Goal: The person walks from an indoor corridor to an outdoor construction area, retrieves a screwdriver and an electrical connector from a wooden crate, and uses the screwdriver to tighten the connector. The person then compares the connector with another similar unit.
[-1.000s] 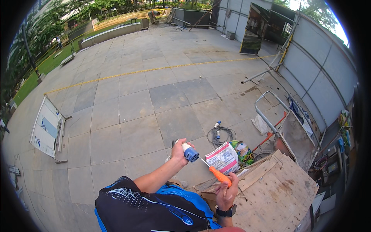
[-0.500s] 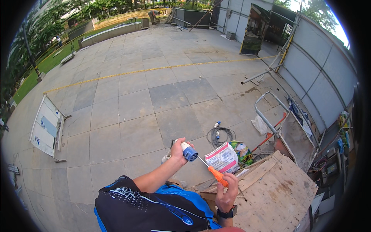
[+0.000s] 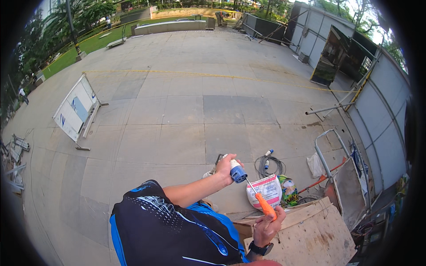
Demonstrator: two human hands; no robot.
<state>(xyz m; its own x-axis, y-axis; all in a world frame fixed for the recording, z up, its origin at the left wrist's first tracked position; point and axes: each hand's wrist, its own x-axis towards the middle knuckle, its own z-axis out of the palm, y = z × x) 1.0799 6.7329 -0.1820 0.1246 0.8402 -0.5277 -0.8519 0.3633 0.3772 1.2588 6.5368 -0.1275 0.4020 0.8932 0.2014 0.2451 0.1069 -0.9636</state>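
My left hand point(image 3: 224, 170) is closed round a white and blue industrial connector point(image 3: 237, 174), its blue end angled toward the lower right. A screwdriver point(image 3: 266, 206) with an orange handle and thin metal shaft reaches up to that blue end; whether the tip is inside, I cannot tell. My right hand point(image 3: 268, 227) grips the handle, a dark watch on its wrist. Just beyond lie a white and pink sack point(image 3: 262, 189), a green patterned bag point(image 3: 289, 192) and a coiled grey cable point(image 3: 277, 165) with blue and white connectors.
A plywood top point(image 3: 315, 235) is at lower right, with a metal-framed cart point(image 3: 348, 195) and white wall panels point(image 3: 377, 124) beyond. A yellow chain point(image 3: 199, 74) crosses the paving from a standing white board point(image 3: 71, 113). People point(image 3: 220, 18) are in the distance.
The view has swung, so the surroundings sit further right and the far edge higher. Both hands, still holding connector and screwdriver, appear further right in the picture.
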